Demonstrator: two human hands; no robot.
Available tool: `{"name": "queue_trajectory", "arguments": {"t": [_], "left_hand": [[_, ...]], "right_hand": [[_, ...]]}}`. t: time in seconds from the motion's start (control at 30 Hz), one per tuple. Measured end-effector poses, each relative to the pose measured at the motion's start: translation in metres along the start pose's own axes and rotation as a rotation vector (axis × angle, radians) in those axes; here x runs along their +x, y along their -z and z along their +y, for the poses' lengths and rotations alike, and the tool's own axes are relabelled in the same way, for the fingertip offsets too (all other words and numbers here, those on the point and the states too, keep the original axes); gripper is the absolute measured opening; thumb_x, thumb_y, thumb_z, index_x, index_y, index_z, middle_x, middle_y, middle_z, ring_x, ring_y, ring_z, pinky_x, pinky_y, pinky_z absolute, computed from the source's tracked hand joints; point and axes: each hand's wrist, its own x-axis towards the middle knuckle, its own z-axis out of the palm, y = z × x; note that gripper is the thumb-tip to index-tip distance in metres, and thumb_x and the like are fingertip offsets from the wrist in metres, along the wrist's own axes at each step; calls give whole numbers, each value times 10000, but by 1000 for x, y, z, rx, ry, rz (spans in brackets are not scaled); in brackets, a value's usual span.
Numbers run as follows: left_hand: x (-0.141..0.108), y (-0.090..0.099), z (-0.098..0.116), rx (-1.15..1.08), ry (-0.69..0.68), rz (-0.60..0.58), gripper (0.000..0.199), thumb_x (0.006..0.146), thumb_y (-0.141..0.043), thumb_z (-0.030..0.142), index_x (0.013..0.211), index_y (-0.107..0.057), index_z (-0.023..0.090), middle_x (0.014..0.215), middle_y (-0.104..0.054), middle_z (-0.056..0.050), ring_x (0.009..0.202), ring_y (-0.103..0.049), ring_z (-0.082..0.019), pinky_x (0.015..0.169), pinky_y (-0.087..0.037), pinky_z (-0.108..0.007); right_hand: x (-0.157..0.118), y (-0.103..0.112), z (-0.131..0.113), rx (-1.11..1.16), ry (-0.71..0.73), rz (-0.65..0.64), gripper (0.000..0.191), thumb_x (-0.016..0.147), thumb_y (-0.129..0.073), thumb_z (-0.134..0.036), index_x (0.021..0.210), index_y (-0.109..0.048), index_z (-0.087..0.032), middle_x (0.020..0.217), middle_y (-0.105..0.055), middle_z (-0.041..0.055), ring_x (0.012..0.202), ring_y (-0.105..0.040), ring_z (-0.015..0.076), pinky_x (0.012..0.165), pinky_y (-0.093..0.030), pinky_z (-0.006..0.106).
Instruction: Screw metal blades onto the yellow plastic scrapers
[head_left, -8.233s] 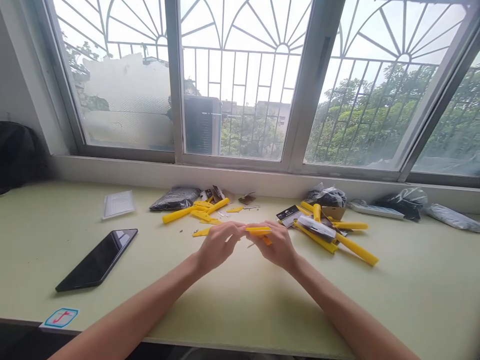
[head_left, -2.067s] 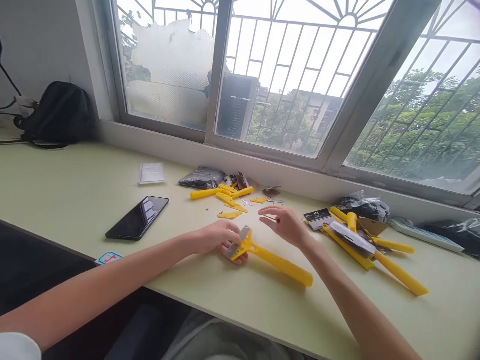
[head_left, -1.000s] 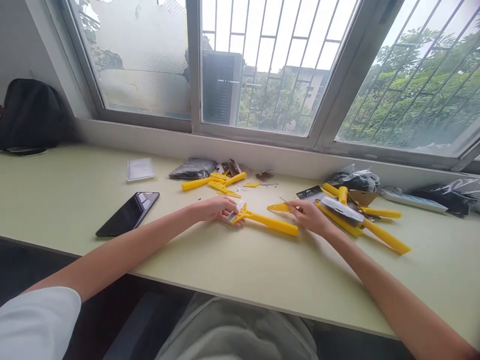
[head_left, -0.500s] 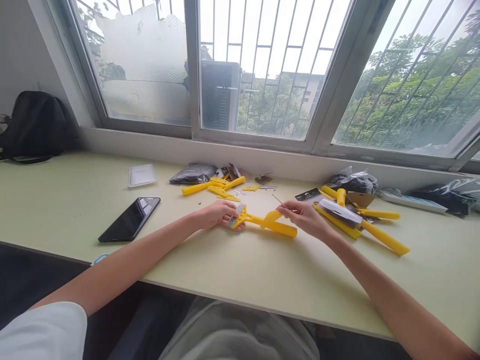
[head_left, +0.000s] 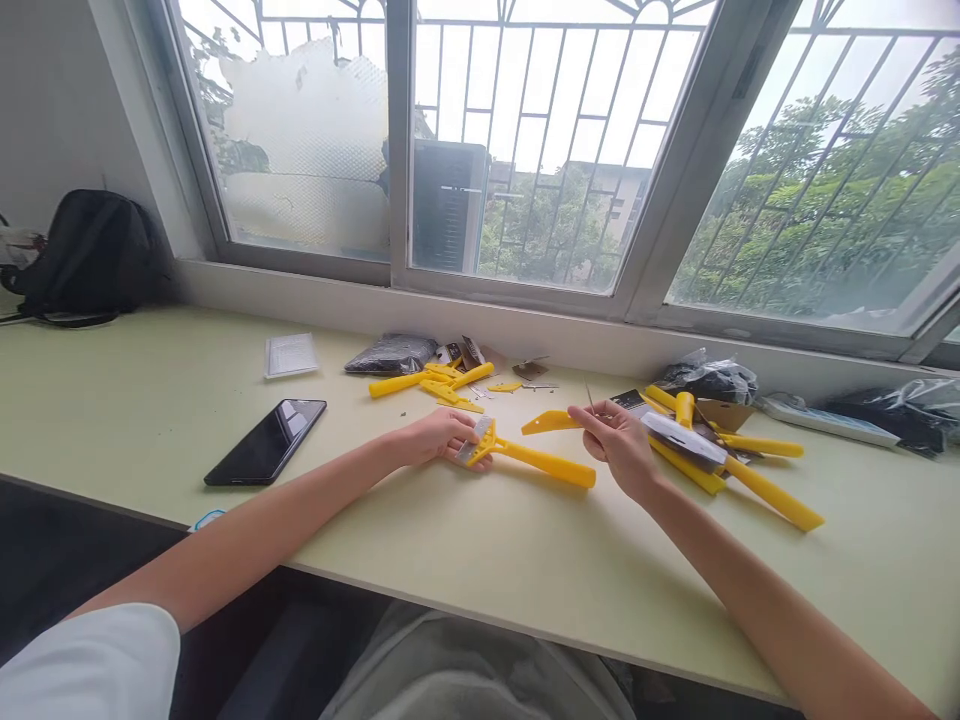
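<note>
My left hand (head_left: pixel 448 440) is closed around the head of a yellow scraper (head_left: pixel 547 464), near its metal blade. The scraper's handle points right, low over the table. To the right, my right hand (head_left: pixel 616 445) pinches a flat yellow plastic piece (head_left: pixel 550 422) with small holes, its free end pointing left above the handle. A thin metal rod (head_left: pixel 589 395) also sticks up from the right fingers; its lower part is hidden in the hand. The yellow piece and the scraper are apart.
More yellow scrapers and handles (head_left: pixel 772 492) lie in a pile at right, with packaging. Behind the left hand are yellow parts (head_left: pixel 442 377) and a dark plastic packet (head_left: pixel 391 353). A phone (head_left: pixel 266 443), a clear case (head_left: pixel 291 356) and a black backpack (head_left: pixel 101 255) sit left.
My right hand has moved slightly right, drawing the yellow piece away from the scraper handle. The thin rod now points more upright. My left hand keeps its hold on the scraper.
</note>
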Motion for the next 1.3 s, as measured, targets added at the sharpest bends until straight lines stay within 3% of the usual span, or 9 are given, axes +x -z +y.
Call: {"name": "queue_trajectory", "arguments": {"t": [0.13, 0.23, 0.43, 0.63, 0.7, 0.83, 1.03, 1.2, 1.3], "left_hand": [[0, 1, -1, 11, 4, 7, 269, 725, -761, 251, 937, -691, 102, 960, -772, -190, 914, -768, -289, 870, -622, -359], [0, 1, -1, 16, -4, -3, 262, 736, -755, 258, 938, -690, 104, 979, -769, -195, 922, -766, -289, 892, -615, -373], [0, -1, 0, 32, -10, -7, 246, 747, -738, 251, 941, -698, 105, 997, -768, -195, 936, -762, -285, 905, -610, -382], [-1, -1, 0, 13, -4, 1, 240, 722, -767, 270, 891, -687, 119, 975, -771, -183, 923, -764, -282, 871, -619, -362], [-1, -1, 0, 17, -9, 2, 244, 719, -771, 274, 889, -687, 120, 966, -772, -180, 906, -766, -276, 861, -621, -354], [0, -1, 0, 27, -9, -3, 264, 722, -765, 275, 921, -698, 115, 947, -775, -174, 889, -768, -267, 846, -622, -335], [0, 0, -1, 52, -33, -30, 273, 752, -743, 281, 966, -713, 114, 952, -773, -169, 910, -762, -261, 861, -613, -332], [-1, 1, -2, 56, -49, -85, 313, 771, -758, 312, 1011, -711, 116, 975, -768, -165, 912, -756, -253, 896, -597, -355], [-1, 0, 0, 37, -38, -72, 338, 746, -785, 311, 1011, -700, 119, 972, -768, -162, 898, -758, -252, 883, -597, -355]], "right_hand": [[6, 8, 2, -221, 189, 79, 461, 745, -779, -618, 758, -577, -203, 662, -684, 30, 446, -398, 96, 441, -267, 255], [13, 25, 6, -580, 377, 152, 374, 834, -712, -569, 820, -693, -195, 684, -709, 48, 560, -555, 165, 550, -410, 291], [17, 35, 12, -984, 615, 126, 257, 943, -589, -397, 1018, -756, -218, 867, -771, 56, 588, -609, 170, 629, -462, 309], [8, -4, 20, -914, 482, -53, 373, 922, -566, -323, 1271, -676, -247, 956, -760, 35, 582, -589, 144, 645, -461, 298], [8, -7, 23, -859, 398, -109, 354, 908, -590, -373, 1205, -718, -230, 938, -758, 42, 619, -593, 157, 657, -462, 304], [10, 5, 21, -768, 182, -220, 313, 809, -695, -485, 870, -802, -196, 797, -732, 52, 689, -580, 184, 620, -439, 297], [13, 35, 5, -572, -135, -366, 310, 655, -832, -448, 781, -795, -167, 750, -730, 69, 688, -631, 194, 574, -462, 276], [11, 24, -21, -527, 71, -243, 334, 721, -798, -500, 820, -799, -180, 769, -737, 74, 711, -643, 207, 618, -480, 306], [13, -11, -36, -568, 268, -403, 300, 832, -703, -489, 845, -803, -206, 867, -753, 76, 792, -637, 214, 684, -468, 319]]}}
